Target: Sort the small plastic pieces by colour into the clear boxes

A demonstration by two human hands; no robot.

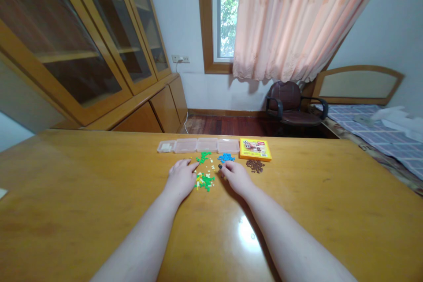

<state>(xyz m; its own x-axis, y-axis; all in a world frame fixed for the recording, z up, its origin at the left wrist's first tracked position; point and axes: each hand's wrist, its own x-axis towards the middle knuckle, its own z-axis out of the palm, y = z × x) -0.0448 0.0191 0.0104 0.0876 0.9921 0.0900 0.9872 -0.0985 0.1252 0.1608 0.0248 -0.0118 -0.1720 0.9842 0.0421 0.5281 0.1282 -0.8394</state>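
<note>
Both my arms reach out over a wooden table [99,194]. My left hand [181,177] rests palm down with its fingers lying loosely by a mixed heap of green, yellow and white small bricks [205,181]. My right hand [235,176] lies on the other side of that heap, fingers curled, a tiny dark piece [220,166] at its fingertips. Beyond the hands lie a green pile [204,157] and a blue pile [226,157] of small bricks. A brown pile [255,166] sits to the right of my right hand.
A row of clear plastic trays [198,145] and a yellow box [255,149] stand at the table's far side. Glass-door cabinets [82,53] line the left wall. A dark office chair [291,105], a bed [380,132] and a curtained window [228,13] lie beyond.
</note>
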